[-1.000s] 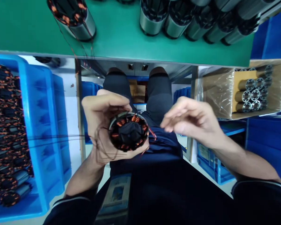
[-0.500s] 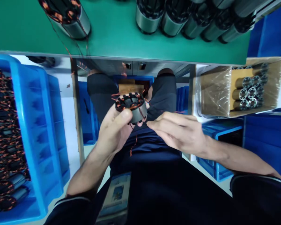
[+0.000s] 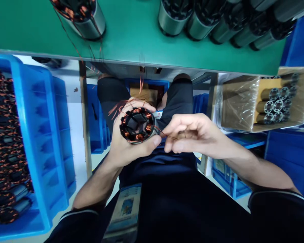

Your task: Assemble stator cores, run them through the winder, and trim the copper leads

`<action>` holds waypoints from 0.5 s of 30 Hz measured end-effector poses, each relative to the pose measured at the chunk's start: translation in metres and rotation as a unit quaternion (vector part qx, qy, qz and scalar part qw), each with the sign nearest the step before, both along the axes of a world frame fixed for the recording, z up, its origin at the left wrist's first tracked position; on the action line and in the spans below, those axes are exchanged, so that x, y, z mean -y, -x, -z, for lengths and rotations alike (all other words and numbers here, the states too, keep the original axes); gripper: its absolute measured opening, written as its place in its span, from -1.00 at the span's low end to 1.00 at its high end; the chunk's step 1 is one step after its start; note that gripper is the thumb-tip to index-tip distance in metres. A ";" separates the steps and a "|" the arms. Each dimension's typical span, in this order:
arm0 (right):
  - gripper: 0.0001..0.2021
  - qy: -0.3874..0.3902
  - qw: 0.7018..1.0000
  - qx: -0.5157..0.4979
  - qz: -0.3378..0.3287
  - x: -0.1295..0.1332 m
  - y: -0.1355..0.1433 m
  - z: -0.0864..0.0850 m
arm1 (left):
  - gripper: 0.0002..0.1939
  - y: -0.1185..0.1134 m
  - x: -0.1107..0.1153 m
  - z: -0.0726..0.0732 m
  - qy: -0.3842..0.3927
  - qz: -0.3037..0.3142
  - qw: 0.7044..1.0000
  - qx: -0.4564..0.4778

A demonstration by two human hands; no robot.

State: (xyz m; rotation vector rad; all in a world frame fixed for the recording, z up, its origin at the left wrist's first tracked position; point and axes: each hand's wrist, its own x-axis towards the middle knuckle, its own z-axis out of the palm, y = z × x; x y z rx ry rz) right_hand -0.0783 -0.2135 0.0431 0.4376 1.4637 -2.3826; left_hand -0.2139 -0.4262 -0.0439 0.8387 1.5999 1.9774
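My left hand is wrapped round a motor stator, a steel ring with black slot ends and copper windings. Its wound face is turned up towards me, and my thumb presses its near right side. Loose copper wires stick out beyond its far left rim. At its right side, my right hand pinches a thin copper lead wire that runs out from the stator. Both hands are above my lap, in front of the bench edge.
On the green bench stand a wound stator at left and several stators at right. A blue crate of wound stators is at my left. A cardboard box with steel cores sits at right.
The stator has tipped so that its wound face turns towards me. My left thumb has shifted to its right side. My right hand has rolled over, with the lead wire now showing at its fingertips.
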 end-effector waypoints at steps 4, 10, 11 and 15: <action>-0.79 0.042 0.998 0.039 0.014 0.003 0.004 -0.001 | -0.33 -0.004 0.005 -0.005 0.050 -0.002 0.999 -0.006; -0.72 0.046 0.999 0.020 0.020 0.027 0.004 0.022 | -0.21 -0.020 0.002 -0.003 0.041 0.033 0.974 0.220; -0.68 0.052 0.999 0.012 0.006 0.033 0.003 0.030 | -0.20 -0.021 0.001 -0.003 0.039 0.021 0.977 0.210; -0.65 -0.086 0.993 -0.036 -0.068 0.035 -0.008 0.067 | -0.31 -0.022 0.001 -0.013 0.049 -0.027 0.995 0.078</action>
